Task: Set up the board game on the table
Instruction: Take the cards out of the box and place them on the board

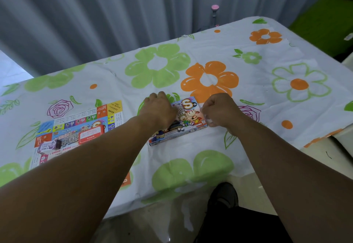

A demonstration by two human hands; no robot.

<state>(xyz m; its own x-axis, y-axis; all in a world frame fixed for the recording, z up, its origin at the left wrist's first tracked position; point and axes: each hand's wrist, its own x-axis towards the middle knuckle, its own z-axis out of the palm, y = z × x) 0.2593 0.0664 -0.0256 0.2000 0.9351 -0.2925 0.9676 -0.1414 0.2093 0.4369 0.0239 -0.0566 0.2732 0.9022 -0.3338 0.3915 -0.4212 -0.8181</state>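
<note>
Both hands are working the colourful cartoon-printed cardboard game box (pixel 188 117), lying mid-table on the floral tablecloth (pixel 267 70). Left hand (pixel 159 107) is curling over its left end; right hand (pixel 219 110) is clenching at its right edge, exact grip hidden. The unfolded multicoloured game board (pixel 76 126) is lying well left.

One head camera is looking forward and down, from near, at the table (pixel 257 132) and both arms.
</note>
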